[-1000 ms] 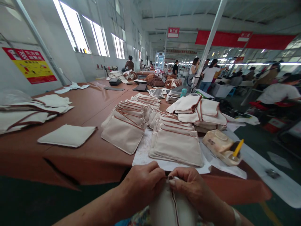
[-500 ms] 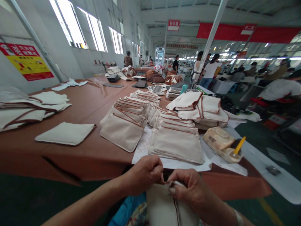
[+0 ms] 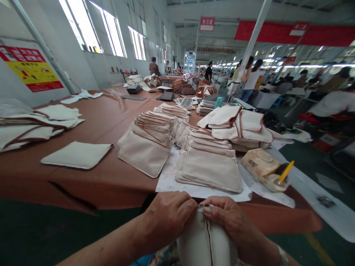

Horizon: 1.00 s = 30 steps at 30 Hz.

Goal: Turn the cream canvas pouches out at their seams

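Cream pouch [image 3: 194, 244] extends below the grip, off the table [image 3: 97, 188]'s near edge — dark seam [image 3: 209, 238] lengthwise. Right hand [image 3: 231, 218] pinches the seam's top; left hand [image 3: 169, 216] curls alongside, hold hidden.

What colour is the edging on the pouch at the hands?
Dark reddish-brown edging on the off-white pouch; best seen in the head view.

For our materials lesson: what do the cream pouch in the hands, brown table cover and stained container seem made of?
Pouch: perhaps matt fabric or imitation leather, bending softly. Table cover: perhaps vinyl, faintly shiny, with creases. Container: probably dull plastic, with moulded contours.
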Tool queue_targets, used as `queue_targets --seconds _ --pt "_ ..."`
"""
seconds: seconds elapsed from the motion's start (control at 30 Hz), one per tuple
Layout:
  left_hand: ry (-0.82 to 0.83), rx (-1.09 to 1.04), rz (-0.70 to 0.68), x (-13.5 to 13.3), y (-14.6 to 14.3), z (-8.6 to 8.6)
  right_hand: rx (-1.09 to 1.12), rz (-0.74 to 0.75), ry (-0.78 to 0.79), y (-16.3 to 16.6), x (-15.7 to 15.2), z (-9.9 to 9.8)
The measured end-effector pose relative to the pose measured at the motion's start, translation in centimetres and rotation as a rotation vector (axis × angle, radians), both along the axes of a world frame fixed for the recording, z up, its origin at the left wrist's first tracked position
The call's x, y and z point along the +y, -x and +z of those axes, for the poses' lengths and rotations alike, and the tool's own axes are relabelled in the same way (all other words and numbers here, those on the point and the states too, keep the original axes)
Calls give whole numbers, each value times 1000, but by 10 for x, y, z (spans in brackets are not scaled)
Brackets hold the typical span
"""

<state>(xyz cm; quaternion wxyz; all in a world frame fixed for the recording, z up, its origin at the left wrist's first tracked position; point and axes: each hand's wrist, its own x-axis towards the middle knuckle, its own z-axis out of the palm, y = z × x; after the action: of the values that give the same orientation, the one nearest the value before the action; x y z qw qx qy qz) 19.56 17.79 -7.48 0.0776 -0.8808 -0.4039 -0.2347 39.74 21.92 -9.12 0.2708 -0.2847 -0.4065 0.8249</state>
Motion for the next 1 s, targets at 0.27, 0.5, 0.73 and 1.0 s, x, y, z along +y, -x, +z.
queue_targets --seconds 0.27,0.5,0.73,1.0 --pt "173 -114 107 2 -9 2 -66 -4 -57 1 -2 -4" --pt "314 -172 95 1 -3 4 -93 14 -129 0 0 -7" --pt "421 -338 158 3 -7 4 -105 21 -223 2 -5 -6" --pt "1409 -1037 -16 13 -2 7 -144 88 -314 -8 -4 -8"
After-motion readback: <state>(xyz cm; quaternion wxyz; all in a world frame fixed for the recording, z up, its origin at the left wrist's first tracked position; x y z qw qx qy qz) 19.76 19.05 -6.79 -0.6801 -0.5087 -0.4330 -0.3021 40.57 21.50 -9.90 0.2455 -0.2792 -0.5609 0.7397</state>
